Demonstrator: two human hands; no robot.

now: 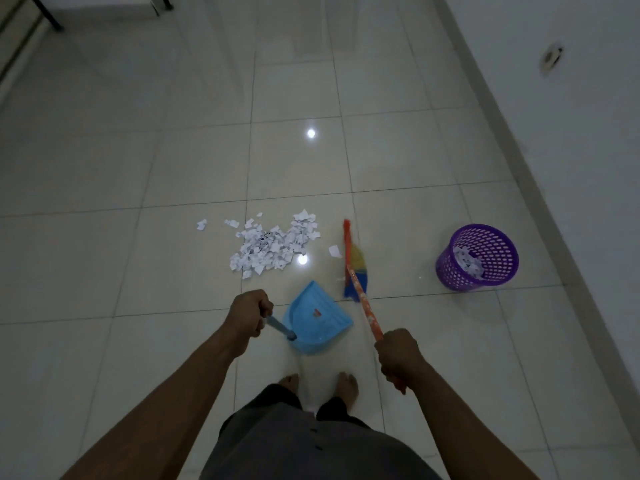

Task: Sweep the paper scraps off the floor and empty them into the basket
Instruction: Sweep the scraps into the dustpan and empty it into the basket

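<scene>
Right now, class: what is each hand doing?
Left hand: grips the dustpan handle.
Right hand: grips the broom handle.

I have only 1 view: the head-worn wide-angle camera, looking forward and steeply down from standing height at the floor [156, 174], feet [289, 384] near the bottom edge, wall [571, 116] at right.

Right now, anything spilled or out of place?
Yes: paper scraps lie scattered on the floor tiles beyond the dustpan, with one stray piece beside the broom. The basket stands upright, paper already inside.
</scene>
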